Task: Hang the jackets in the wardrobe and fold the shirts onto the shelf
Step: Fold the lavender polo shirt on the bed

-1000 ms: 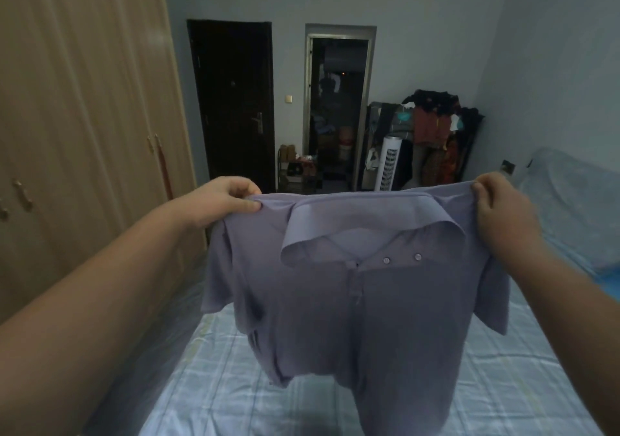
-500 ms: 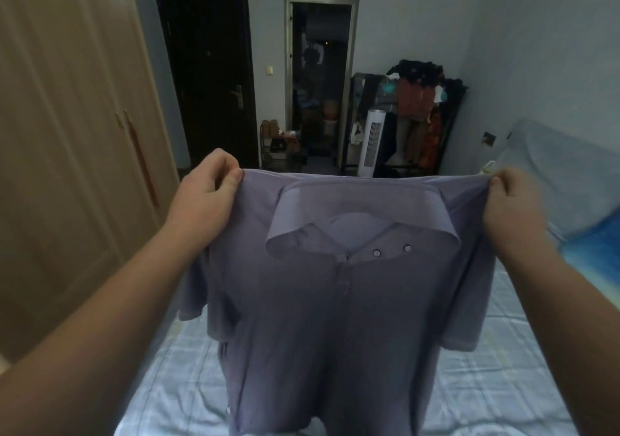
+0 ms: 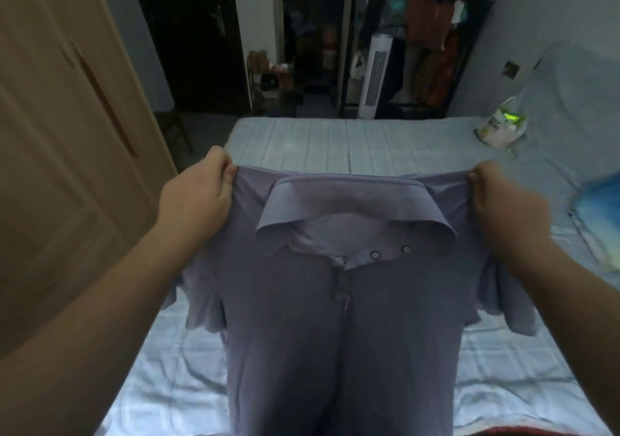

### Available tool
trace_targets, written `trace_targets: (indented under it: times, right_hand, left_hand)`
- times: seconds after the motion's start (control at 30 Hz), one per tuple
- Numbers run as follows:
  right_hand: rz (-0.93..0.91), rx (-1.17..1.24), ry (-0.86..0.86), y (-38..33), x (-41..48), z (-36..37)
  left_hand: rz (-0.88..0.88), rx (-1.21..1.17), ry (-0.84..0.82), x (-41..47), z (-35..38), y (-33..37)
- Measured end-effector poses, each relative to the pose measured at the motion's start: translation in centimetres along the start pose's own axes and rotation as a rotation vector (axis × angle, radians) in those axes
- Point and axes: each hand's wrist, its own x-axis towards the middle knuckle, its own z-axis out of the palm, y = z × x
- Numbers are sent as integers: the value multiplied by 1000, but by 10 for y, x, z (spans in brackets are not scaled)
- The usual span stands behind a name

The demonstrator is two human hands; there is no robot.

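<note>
A lilac polo shirt (image 3: pixel 339 328) with a collar and two small buttons is spread out in front of me over the bed (image 3: pixel 302 140). My left hand (image 3: pixel 198 197) pinches its left shoulder seam. My right hand (image 3: pixel 503 197) pinches the right shoulder seam. The shirt's front faces me, its short sleeves droop at both sides, and its lower part reaches down to the bed and out of view at the bottom. The wooden wardrobe (image 3: pixel 60 153) stands at my left with its doors closed.
A plastic bag (image 3: pixel 501 127) lies at the bed's far right corner, and a blue pillow (image 3: pixel 600 214) at the right edge. Beyond the bed stand a clothes rack (image 3: pixel 432 43), a white tower fan (image 3: pixel 374 76), a dark door (image 3: pixel 191 33) and an open doorway (image 3: pixel 312 26).
My view has tilted down and the shirt has come lower, toward the bed. Both hands keep their hold on the shoulders.
</note>
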Motion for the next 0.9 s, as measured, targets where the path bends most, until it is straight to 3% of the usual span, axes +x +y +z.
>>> trace_targets:
  times: [0.17,0.43,0.7,0.9]
  right_hand:
    - [1,-55,-234,48,42,132]
    - [187,22,-582,97,97,388]
    - [-3,-92,-621,150,110,607]
    - [-18,-79,-613,177,97,715]
  left_hand:
    - [-57,40,-154,44,141,-26]
    - [-266,62,-481,86,395,-86]
    - [-253,144,-592,103,602,-170]
    - [-155,191,-615,99,714,-220]
